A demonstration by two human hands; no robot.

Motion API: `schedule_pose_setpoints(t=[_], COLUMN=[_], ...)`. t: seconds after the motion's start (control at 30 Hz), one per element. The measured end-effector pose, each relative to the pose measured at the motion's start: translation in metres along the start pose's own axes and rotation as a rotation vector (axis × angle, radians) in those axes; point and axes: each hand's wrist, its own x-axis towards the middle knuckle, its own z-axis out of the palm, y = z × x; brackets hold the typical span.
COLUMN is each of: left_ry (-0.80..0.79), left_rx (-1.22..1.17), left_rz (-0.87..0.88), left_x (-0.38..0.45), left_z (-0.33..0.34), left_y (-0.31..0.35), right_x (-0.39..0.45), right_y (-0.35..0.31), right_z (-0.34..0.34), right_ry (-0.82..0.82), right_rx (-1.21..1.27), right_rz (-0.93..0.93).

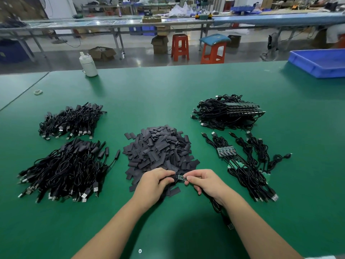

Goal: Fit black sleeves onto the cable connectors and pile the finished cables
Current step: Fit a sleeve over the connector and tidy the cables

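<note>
A heap of flat black sleeves (158, 152) lies at the centre of the green table (168, 94). Just in front of it, my left hand (156, 181) pinches a black sleeve (172, 178). My right hand (204, 181) pinches the small connector board (181, 177) of a cable, whose end sits at the sleeve's mouth. That cable (222, 214) trails under my right wrist. Two piles of sleeved cables lie at the left, one near (65, 171) and one farther (71, 120). Bare-board cables (246, 165) lie at the right, with a stacked bundle (227, 112) behind them.
A white bottle (88, 65) stands at the table's far edge, and a small ring of tape (38, 92) lies far left. A blue bin (319, 62) sits at the far right corner. Beyond the table are orange stools (180, 46) and workbenches.
</note>
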Motion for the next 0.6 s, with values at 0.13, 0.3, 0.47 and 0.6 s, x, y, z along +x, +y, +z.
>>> schedule_pose_setpoints(t=[0.13, 0.3, 0.47, 0.6], left_ry=[0.013, 0.021, 0.029, 0.028], left_rx=[-0.034, -0.092, -0.127, -0.126], left_rz=[-0.005, -0.028, -0.059, -0.081], left_x=[0.0012, 0.0005, -0.0011, -0.0020], left_z=[0.0032, 0.0055, 0.0067, 0.0072], left_y=[0.0024, 0.0027, 0.0022, 0.0020], right_x=[0.0020, 0.0037, 0.0049, 0.0046], right_y=[0.0026, 0.0064, 0.0068, 0.0066], right_z=[-0.0014, -0.0034, -0.0028, -0.0024], right_ry=[0.007, -0.003, -0.003, -0.004], right_rx=[0.024, 0.034, 0.039, 0.037], right_rz=[0.004, 0.015, 0.011, 0.009])
